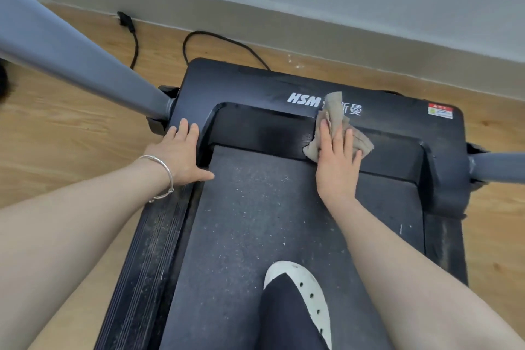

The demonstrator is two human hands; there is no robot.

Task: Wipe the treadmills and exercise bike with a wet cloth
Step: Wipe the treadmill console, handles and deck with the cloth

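Note:
A black treadmill (255,85) fills the view, its motor cover marked HSM and its dusty belt (255,221) running toward me. My right hand (336,162) lies flat on a crumpled beige cloth (335,111), pressing it against the inner edge of the motor cover where it meets the belt. The cloth sticks out beyond my fingers over the white lettering. My left hand (179,153), with a silver bracelet at the wrist, rests flat with fingers spread on the cover's left corner and holds nothing.
Grey uprights rise from the treadmill's left (71,45) and right (497,166) corners. A black power cable (216,37) loops on the wood floor toward a plug (125,20) at the wall skirting. My foot in a white perforated shoe (306,290) stands on the belt.

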